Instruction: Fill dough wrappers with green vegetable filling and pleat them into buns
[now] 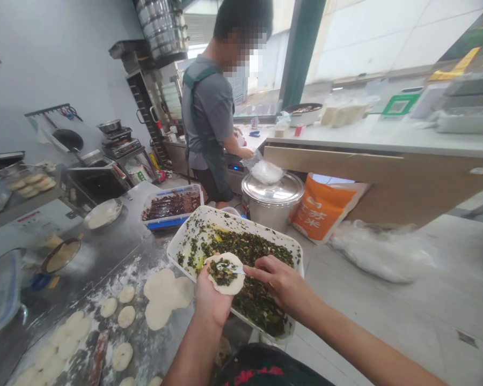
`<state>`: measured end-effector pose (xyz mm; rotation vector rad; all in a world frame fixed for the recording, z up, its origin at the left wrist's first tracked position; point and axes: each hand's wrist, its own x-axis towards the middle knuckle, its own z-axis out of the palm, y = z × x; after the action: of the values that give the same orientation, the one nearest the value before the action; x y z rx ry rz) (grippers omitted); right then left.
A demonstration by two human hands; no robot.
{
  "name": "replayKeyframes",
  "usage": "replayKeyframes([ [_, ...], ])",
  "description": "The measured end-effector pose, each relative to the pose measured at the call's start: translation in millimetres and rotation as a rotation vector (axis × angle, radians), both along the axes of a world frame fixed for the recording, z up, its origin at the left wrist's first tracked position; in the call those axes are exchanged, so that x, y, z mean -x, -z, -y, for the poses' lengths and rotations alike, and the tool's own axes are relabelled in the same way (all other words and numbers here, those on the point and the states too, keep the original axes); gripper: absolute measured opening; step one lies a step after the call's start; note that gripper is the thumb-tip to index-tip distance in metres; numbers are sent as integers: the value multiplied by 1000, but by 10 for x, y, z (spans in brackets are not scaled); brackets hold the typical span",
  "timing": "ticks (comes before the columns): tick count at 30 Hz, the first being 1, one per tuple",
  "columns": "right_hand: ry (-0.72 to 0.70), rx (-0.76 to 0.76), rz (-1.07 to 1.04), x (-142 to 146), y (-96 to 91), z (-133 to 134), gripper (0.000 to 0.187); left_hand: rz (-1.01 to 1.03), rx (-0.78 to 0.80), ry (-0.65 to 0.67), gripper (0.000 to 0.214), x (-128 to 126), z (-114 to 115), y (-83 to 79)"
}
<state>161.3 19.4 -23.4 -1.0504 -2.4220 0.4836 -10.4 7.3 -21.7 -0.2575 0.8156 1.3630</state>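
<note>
My left hand (209, 297) is cupped under a round dough wrapper (232, 287) that carries a heap of chopped green filling (222, 272). My right hand (279, 284) is closed on a small spoon or spatula (234, 269), its tip resting on the filling in the wrapper. Both hands hover over a white rectangular tray (193, 222) full of the same dark green filling, which sits at the edge of the floured steel counter (104, 252).
Several flattened dough rounds (161, 289) and small dough pieces (108, 307) lie on the floured counter. A tray of dark meat (171, 205), a steel pot with lid (271, 195) and an orange bag (322, 206) stand beyond. A person in an apron (209, 118) works at the far counter.
</note>
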Motion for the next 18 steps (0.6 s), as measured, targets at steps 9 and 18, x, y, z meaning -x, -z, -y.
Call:
replayKeyframes([
  [9,-57,-136,36,28,-158,66,48,-2,-21,-9,21,-15,4,-42],
  [18,-35,-87,69,-52,-353,-53,49,-52,-68,20,23,-18,43,-99],
])
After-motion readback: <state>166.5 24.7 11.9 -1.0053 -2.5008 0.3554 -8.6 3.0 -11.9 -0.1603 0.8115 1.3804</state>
